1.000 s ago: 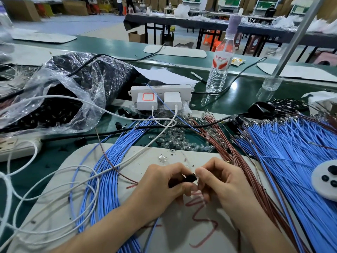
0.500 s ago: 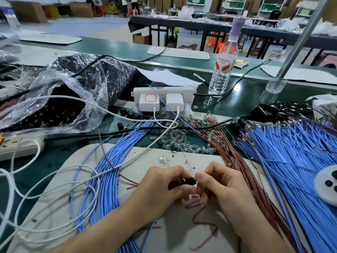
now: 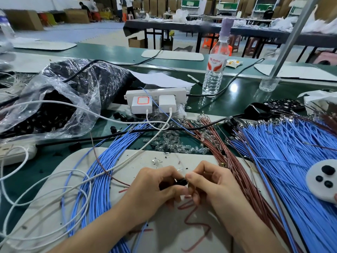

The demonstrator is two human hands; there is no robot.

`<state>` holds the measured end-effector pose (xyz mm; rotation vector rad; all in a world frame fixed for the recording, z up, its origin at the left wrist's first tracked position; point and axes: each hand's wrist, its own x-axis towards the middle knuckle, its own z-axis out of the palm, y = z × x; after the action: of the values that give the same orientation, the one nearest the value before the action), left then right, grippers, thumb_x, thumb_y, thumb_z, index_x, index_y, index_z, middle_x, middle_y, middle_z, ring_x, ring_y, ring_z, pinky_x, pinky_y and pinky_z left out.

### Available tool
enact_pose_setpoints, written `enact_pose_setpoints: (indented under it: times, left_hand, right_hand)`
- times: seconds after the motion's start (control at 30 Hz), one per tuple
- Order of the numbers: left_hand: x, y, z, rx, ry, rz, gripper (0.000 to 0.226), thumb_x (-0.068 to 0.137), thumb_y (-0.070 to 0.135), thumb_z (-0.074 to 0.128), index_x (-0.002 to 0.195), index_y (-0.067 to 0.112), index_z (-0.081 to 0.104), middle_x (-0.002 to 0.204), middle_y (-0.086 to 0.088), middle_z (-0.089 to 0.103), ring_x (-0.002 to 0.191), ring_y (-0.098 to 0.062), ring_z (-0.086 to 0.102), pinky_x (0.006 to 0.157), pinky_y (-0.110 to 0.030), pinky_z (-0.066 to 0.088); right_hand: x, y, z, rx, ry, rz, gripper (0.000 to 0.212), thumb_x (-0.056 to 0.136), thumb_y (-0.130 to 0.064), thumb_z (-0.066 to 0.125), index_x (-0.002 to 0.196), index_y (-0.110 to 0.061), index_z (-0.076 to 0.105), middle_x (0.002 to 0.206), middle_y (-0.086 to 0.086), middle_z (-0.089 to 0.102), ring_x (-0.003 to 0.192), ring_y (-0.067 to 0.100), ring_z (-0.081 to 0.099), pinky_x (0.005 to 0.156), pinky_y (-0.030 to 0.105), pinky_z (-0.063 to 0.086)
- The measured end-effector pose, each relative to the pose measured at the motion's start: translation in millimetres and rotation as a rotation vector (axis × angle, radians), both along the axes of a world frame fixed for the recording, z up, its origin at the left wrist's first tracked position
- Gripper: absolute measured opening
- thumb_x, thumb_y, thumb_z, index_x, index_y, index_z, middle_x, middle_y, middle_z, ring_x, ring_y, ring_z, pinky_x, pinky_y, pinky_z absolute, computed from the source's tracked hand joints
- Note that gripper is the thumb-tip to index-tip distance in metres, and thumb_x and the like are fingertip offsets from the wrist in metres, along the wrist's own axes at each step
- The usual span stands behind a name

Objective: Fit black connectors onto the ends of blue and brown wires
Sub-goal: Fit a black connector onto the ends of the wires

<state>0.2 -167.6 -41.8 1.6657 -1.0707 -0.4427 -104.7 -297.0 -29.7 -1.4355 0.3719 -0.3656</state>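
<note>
Both hands are meeting close together, fingers curled. The left hand (image 3: pixel 155 189) is pinching one black connector (image 3: pixel 182 180), and the right hand (image 3: pixel 215 183) is pinching at its right end. One bundle of blue wires (image 3: pixel 102 170) is lying left of the left hand. A second, bigger bundle (image 3: pixel 291 152) is spreading right of the right hand, with the brown wires (image 3: pixel 237 170) between. Beyond the left hand, a clear plastic bag (image 3: pixel 73 92) is holding many black parts. Far right, a white disc (image 3: pixel 313 189) is carrying three black pieces
</note>
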Motion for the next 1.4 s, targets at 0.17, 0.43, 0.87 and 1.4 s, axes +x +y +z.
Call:
enact_pose_setpoints:
  times: [0.17, 0.43, 0.87, 1.4]
  left_hand:
    - [1.0, -0.3, -0.7, -0.027, -0.043, 0.020, 0.016, 0.073, 0.037, 0.071, 0.083, 0.025, 0.069, 0.057, 0.015, 0.065, 0.048, 0.002, 0.054, 0.053, -0.005, 0.038]
    - [2.3, 0.9, -1.0, -0.079, 0.000, 0.000, 0.009, 0.084, 0.017, 0.069, 0.090, 0.023, 0.065, 0.071, 0.008, 0.070, 0.056, -0.003, 0.062, 0.061, -0.013, 0.047]
    - [3.9, 2.0, 0.1, -0.212, 0.068, -0.073, 0.028, 0.089, 0.003, 0.050, 0.104, 0.025, 0.058, 0.101, 0.006, 0.069, 0.101, -0.009, 0.065, 0.086, -0.019, 0.047]
    - [5.0, -4.0, -0.9, -0.198, -0.061, -0.083, 0.022, 0.091, 0.012, 0.055, 0.109, 0.025, 0.059, 0.084, 0.005, 0.067, 0.060, -0.005, 0.058, 0.065, -0.016, 0.047]
  right_hand:
    - [2.7, -1.4, -0.1, 0.131, 0.013, 0.024, 0.019, 0.077, -0.005, 0.067, 0.060, -0.011, 0.059, 0.051, 0.012, 0.055, 0.038, 0.014, 0.046, 0.041, 0.019, 0.038]
    - [1.5, 0.7, 3.9, 0.298, -0.052, 0.025, 0.005, 0.070, -0.014, 0.067, 0.071, -0.012, 0.062, 0.056, 0.011, 0.057, 0.039, 0.012, 0.045, 0.039, 0.019, 0.040]
    - [-1.5, 8.5, 12.4, 0.166, -0.189, 0.028, 0.007, 0.075, -0.013, 0.071, 0.073, -0.019, 0.072, 0.064, 0.013, 0.066, 0.049, 0.020, 0.063, 0.051, 0.029, 0.054]
    - [-6.9, 4.3, 13.6, -0.454, -0.198, -0.116, 0.027, 0.082, 0.009, 0.064, 0.084, -0.017, 0.066, 0.067, 0.003, 0.069, 0.055, 0.013, 0.067, 0.056, 0.019, 0.054]
